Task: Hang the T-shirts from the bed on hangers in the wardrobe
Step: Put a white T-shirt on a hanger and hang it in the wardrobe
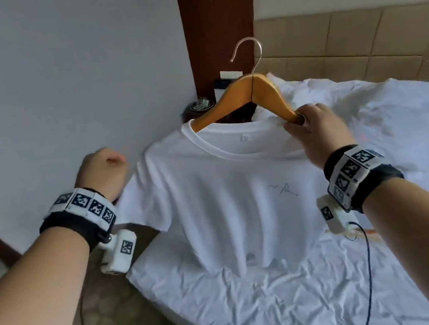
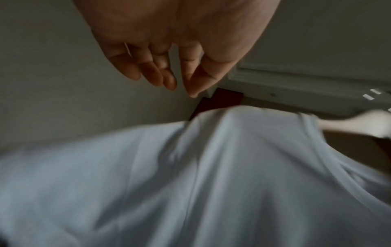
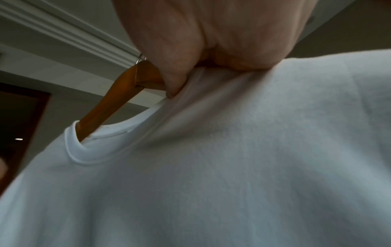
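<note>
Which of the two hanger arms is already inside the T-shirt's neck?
The arm on the person's left: that end of the wooden hanger is tucked into the collar of the white T-shirt. The other end is outside the shirt, gripped by the right hand with the fabric.

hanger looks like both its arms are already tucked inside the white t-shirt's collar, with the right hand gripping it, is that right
Not quite. Only one arm of the hanger is inside the collar of the white T-shirt. The other arm is still outside, gripped at its end by the right hand along with the fabric there. The head view shows it, and the right wrist view confirms it.
</note>
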### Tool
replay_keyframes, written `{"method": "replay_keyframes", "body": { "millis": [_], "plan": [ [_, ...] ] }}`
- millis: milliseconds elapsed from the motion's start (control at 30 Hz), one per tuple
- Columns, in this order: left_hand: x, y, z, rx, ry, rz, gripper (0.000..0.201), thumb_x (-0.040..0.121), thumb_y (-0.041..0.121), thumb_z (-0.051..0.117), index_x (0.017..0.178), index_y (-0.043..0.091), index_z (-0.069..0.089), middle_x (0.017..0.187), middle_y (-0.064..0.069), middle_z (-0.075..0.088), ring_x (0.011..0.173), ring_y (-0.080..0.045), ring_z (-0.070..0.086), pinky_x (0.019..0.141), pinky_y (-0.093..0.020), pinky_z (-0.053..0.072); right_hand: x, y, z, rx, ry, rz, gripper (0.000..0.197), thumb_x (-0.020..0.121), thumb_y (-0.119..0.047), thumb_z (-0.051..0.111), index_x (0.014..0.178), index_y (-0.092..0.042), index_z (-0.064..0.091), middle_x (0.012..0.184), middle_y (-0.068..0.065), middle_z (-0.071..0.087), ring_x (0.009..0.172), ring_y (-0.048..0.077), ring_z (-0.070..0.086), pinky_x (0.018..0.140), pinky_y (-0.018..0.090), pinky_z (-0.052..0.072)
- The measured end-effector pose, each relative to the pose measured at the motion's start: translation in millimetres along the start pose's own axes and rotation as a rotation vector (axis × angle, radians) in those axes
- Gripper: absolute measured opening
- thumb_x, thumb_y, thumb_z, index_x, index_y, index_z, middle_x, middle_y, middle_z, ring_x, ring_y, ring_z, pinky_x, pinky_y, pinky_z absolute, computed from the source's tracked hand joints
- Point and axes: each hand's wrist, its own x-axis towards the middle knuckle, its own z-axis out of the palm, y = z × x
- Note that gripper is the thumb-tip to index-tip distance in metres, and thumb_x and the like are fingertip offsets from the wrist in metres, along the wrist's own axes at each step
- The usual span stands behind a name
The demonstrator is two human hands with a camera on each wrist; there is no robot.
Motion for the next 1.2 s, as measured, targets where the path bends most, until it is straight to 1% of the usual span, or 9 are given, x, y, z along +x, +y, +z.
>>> {"method": "replay_keyframes", "body": {
  "millis": [200,300,400,533,700,833,933,1100,1200],
  "plan": [
    [-67.4,2.4,-73.4,0.123,-0.093,0.173,0.057,0.088,0.052,0.073,0.137,0.031,0.054,0.13,0.013,0.051,0.12,-0.006,0.05,0.101,-0.026,0.039,-17.2,-99.7,53.9,0.083,-0.171,-0.301,0.031,0.096,-0.038,0.066,0.116,-0.014,0.065,0.099,0.002,0.051,0.097,0.033,0.055,0.085,0.044,0.046],
    [-83.3,-25.5,-98.9,0.221,-0.063,0.108,0.032,0.087,0.057,0.07,0.104,0.031,0.063,0.101,0.009,0.067,0.094,-0.015,0.064,0.082,-0.031,0.051,-27.1,-151.6,75.2,0.129,-0.198,-0.382,0.034,0.094,-0.039,0.068,0.117,-0.014,0.066,0.1,0.001,0.049,0.101,0.033,0.053,0.09,0.046,0.046],
    [-93.5,-64.5,-129.3,0.253,0.043,0.044,0.036,0.091,0.059,0.063,0.08,0.027,0.053,0.076,0.002,0.061,0.075,-0.022,0.061,0.065,-0.032,0.048,-33.7,-201.6,95.2,0.173,-0.227,-0.405,0.036,0.094,-0.04,0.068,0.119,-0.014,0.066,0.105,0.006,0.052,0.107,0.035,0.05,0.094,0.043,0.043],
    [-106.1,-125.4,-195.4,0.224,0.169,-0.002,0.039,0.091,0.066,0.057,0.076,0.03,0.05,0.068,0.003,0.057,0.067,-0.023,0.059,0.065,-0.039,0.055,-51.8,-295.6,128.0,0.162,-0.251,-0.431,0.038,0.095,-0.048,0.064,0.122,-0.021,0.065,0.113,0.009,0.054,0.112,0.036,0.045,0.095,0.045,0.039],
    [-125.3,-205.3,-300.0,0.294,0.286,-0.074,0.033,0.096,0.056,0.058,0.084,0.025,0.056,0.074,0.0,0.058,0.069,-0.022,0.059,0.059,-0.033,0.048,-78.8,-427.7,176.9,0.292,-0.328,-0.468,0.056,0.084,-0.072,0.063,0.125,-0.035,0.06,0.12,-0.007,0.053,0.119,0.024,0.044,0.102,0.043,0.037],
    [-148.9,-275.9,-378.3,0.413,0.304,-0.19,0.034,0.097,0.058,0.055,0.086,0.026,0.055,0.072,0.004,0.056,0.066,-0.013,0.055,0.053,-0.028,0.034,-99.7,-516.5,231.2,0.356,-0.54,-0.549,0.076,0.073,-0.09,0.054,0.13,-0.039,0.055,0.12,-0.014,0.058,0.122,0.02,0.051,0.105,0.047,0.044],
    [-167.6,-328.6,-423.6,0.428,0.318,-0.287,0.037,0.096,0.062,0.055,0.082,0.027,0.054,0.073,0.003,0.059,0.071,-0.019,0.06,0.061,-0.033,0.047,-127.3,-572.4,276.2,0.206,-0.722,-0.594,0.094,0.065,-0.097,0.035,0.135,-0.036,0.051,0.124,-0.009,0.063,0.121,0.026,0.057,0.107,0.049,0.043],
    [-189.2,-405.8,-471.2,0.366,0.349,-0.447,0.039,0.093,0.062,0.059,0.077,0.026,0.058,0.074,0.001,0.062,0.071,-0.019,0.061,0.066,-0.037,0.049,-166.4,-648.4,350.9,0.063,-0.826,-0.653,0.055,0.089,-0.076,0.041,0.109,-0.026,0.054,0.104,0.001,0.068,0.097,0.03,0.063,0.096,0.046,0.049],
    [-195.3,-449.5,-483.2,0.299,0.381,-0.528,0.035,0.089,0.06,0.065,0.078,0.027,0.061,0.076,0.003,0.063,0.074,-0.015,0.061,0.067,-0.034,0.047,-186.2,-684.3,390.0,0.044,-0.8,-0.686,0.046,0.094,-0.069,0.041,0.103,-0.025,0.052,0.093,-0.002,0.065,0.091,0.028,0.061,0.092,0.042,0.042]
  ]
}}
